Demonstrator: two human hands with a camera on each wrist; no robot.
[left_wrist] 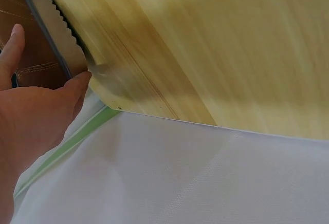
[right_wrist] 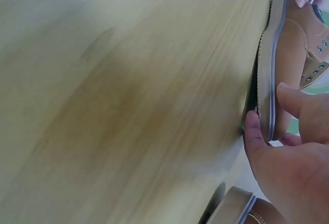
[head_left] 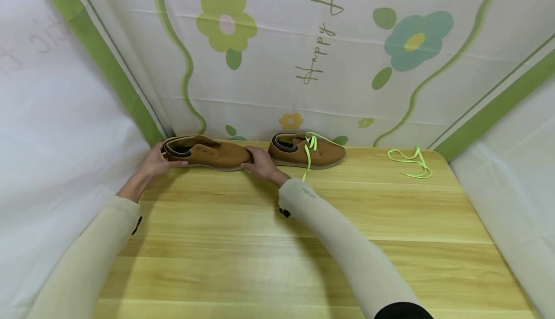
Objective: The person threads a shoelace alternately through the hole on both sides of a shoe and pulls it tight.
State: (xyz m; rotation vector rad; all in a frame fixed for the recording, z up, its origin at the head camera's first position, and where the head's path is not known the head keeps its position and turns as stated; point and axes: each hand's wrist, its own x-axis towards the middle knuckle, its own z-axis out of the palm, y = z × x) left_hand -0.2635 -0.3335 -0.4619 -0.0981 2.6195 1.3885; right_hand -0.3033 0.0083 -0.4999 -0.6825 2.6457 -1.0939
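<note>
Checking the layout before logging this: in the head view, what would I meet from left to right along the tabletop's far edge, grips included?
Left grip, unlaced brown shoe, right grip, brown shoe threaded with lime-green lace, loose lime-green shoelace.

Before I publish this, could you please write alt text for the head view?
A person's left hand and right hand hold a laceless brown shoe by its two ends at the back edge of a wooden table. To the right are a second shoe with a yellow-green lace, then a loose matching lace; behind hangs a flowered white cloth.
</note>
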